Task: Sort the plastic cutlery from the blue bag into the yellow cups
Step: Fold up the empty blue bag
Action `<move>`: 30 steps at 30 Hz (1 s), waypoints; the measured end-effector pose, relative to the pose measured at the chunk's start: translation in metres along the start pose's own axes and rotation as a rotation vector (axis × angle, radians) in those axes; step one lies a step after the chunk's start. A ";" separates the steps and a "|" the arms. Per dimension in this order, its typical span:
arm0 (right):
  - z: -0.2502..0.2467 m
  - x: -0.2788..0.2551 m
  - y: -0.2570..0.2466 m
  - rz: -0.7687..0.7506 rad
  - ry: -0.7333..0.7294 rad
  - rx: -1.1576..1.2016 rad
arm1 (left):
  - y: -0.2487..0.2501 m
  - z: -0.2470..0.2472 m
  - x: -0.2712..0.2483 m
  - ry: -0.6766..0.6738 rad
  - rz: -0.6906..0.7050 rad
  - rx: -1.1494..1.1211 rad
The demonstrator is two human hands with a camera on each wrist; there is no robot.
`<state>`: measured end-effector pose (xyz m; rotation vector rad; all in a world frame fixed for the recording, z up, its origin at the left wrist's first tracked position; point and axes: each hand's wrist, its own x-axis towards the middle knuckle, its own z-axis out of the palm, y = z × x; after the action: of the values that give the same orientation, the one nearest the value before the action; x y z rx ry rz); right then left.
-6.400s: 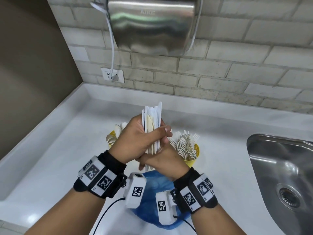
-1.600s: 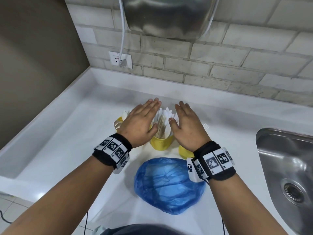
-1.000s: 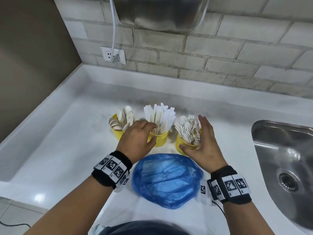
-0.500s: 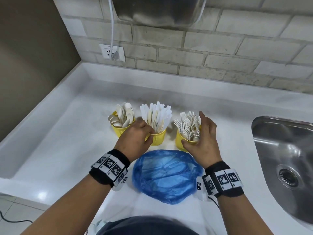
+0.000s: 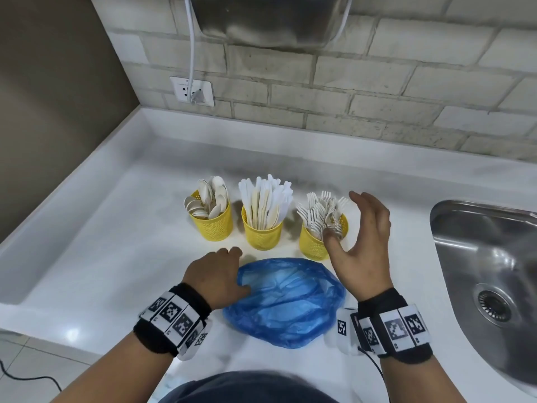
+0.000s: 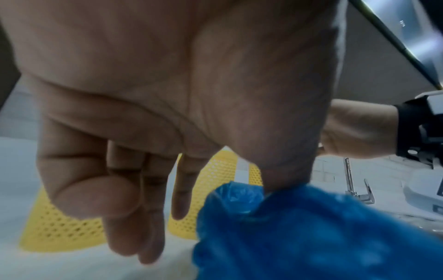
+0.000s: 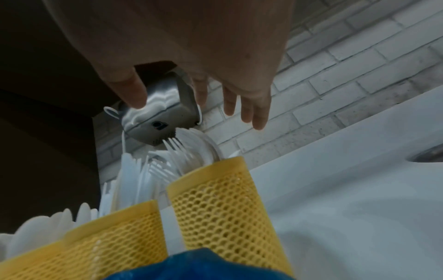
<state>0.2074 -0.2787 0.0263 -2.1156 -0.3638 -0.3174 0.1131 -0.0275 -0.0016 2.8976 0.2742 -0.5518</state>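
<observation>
- Three yellow cups (image 5: pixel 263 238) stand filled; both hands have left them.
- Right hand (image 5: pixel 361 245), at 3 o'clock, spreads wide, empty.
- Left hand (image 5: pixel 213 276) hangs relaxed, thumb on blue bag (image 5: pixel 287 301); sorting seems done.

A white tabletop (image 5: pixel 122 257) runs along a pale brick wall (image 5: pixel 377 91) and meets a brown side wall (image 5: pixel 52 97) at the left corner. A steel hand dryer (image 5: pixel 270 21) hangs on the bricks, its white cable (image 5: pixel 191 39) dropping to a plug in the wall socket (image 5: pixel 191 91). At right, a stainless sink (image 5: pixel 465 228) sits in the tabletop, its round drain (image 5: pixel 492 305) showing in the basin; the left wrist view catches a chrome tap (image 6: pixel 354 181). Tiled floor (image 5: pixel 26 370) shows at lower left.
</observation>
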 end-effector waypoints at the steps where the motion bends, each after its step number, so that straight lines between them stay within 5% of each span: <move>1: 0.000 -0.002 -0.008 -0.019 0.036 0.014 | 0.000 0.002 0.000 -0.032 0.008 -0.018; 6: 0.000 -0.011 -0.045 -0.210 0.114 0.072 | 0.006 -0.011 -0.005 0.018 0.102 -0.189; 11: 0.004 -0.030 -0.070 -0.378 -0.292 0.108 | 0.020 -0.040 -0.022 0.209 0.316 -0.391; 16: 0.014 -0.042 -0.074 -0.303 -0.542 -0.038 | 0.041 -0.069 -0.044 0.362 0.436 -0.626; 22: 0.022 -0.035 -0.071 -0.152 -0.380 -0.027 | 0.063 -0.081 -0.064 0.521 0.475 -0.778; 26: 0.019 -0.030 -0.072 -0.230 -0.255 -0.100 | 0.061 -0.085 -0.067 0.699 0.451 -0.671; 30: 0.022 -0.030 -0.086 -0.246 -0.231 -0.088 | 0.060 -0.085 -0.069 0.711 0.402 -0.652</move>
<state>0.1490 -0.2195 0.0694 -2.2021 -0.7613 -0.2331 0.0923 -0.0776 0.1104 2.2852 -0.0484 0.5494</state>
